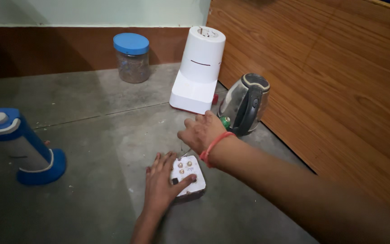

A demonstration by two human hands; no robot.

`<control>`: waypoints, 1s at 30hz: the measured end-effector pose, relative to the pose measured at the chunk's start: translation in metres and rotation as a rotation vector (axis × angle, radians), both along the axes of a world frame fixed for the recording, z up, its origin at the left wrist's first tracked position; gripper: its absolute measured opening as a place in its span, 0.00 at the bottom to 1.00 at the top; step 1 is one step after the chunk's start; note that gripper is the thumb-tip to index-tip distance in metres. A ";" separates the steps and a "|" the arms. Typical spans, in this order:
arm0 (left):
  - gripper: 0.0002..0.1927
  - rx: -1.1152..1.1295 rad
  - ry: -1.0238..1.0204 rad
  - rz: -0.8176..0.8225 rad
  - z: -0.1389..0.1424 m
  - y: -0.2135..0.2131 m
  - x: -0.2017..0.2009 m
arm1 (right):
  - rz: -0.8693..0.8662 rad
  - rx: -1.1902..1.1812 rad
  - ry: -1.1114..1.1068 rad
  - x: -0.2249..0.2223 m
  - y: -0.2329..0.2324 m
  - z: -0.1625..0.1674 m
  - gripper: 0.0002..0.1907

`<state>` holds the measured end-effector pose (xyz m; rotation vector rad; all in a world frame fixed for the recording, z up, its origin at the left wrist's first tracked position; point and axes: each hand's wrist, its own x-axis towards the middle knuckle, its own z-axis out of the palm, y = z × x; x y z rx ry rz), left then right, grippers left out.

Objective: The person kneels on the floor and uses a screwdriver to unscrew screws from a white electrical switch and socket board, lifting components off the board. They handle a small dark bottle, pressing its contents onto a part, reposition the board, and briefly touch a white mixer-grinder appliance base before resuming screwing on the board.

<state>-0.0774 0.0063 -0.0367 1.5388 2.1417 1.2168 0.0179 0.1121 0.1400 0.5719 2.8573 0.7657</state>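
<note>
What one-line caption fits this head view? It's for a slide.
Left hand rests on a white socket board while the right hand reaches toward a steel kettle.

Head camera looks steeply down, close, onto the grey floor (91, 135).

The left hand (161, 183) covers the left part of the white socket board (189, 177), at lower centre. The right hand (202, 132) hides its own fingertips and the kettle's (245, 103) lower left base. A small green thing (225, 122) there is too hidden to identify. The jar's (132, 58) contents are blurred.
</note>
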 end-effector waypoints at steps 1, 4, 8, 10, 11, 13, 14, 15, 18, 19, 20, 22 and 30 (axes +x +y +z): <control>0.49 0.012 0.002 -0.001 0.000 0.000 0.000 | 0.034 0.004 0.058 0.002 0.001 0.000 0.15; 0.49 0.015 0.006 0.004 0.000 0.000 0.000 | -0.034 -0.046 -0.027 0.006 0.001 0.001 0.12; 0.50 -0.021 0.001 0.006 0.001 0.001 -0.001 | -0.223 -0.200 -0.142 0.007 0.001 0.007 0.15; 0.50 -0.023 -0.009 -0.001 0.001 0.000 -0.001 | -0.274 -0.226 -0.176 0.006 0.000 0.006 0.15; 0.50 -0.027 -0.012 -0.001 0.001 0.000 -0.001 | -0.298 -0.240 -0.192 0.006 -0.001 0.006 0.14; 0.51 -0.031 -0.015 0.003 0.001 0.000 -0.001 | -0.288 -0.209 -0.216 0.006 -0.006 0.002 0.13; 0.52 -0.032 -0.015 0.009 0.001 0.001 -0.001 | -0.283 -0.193 -0.229 0.006 -0.008 0.000 0.13; 0.52 -0.033 -0.014 0.015 0.001 0.001 -0.001 | -0.261 -0.176 -0.214 0.007 -0.008 0.001 0.13; 0.56 -0.004 -0.001 -0.004 -0.001 0.001 -0.001 | -0.239 -0.165 -0.180 0.011 -0.007 0.003 0.13; 0.56 0.002 -0.009 -0.002 -0.002 0.001 -0.001 | -0.264 -0.185 -0.177 0.013 -0.003 0.006 0.14; 0.55 0.008 -0.017 0.000 -0.003 0.001 -0.001 | -0.290 -0.205 -0.173 0.015 0.001 0.007 0.16; 0.55 0.009 -0.023 -0.002 -0.004 0.001 -0.002 | -0.358 -0.220 -0.143 0.025 0.010 0.005 0.16; 0.54 0.023 -0.013 0.004 -0.007 0.001 -0.003 | -0.625 -0.352 0.242 0.064 0.030 -0.097 0.12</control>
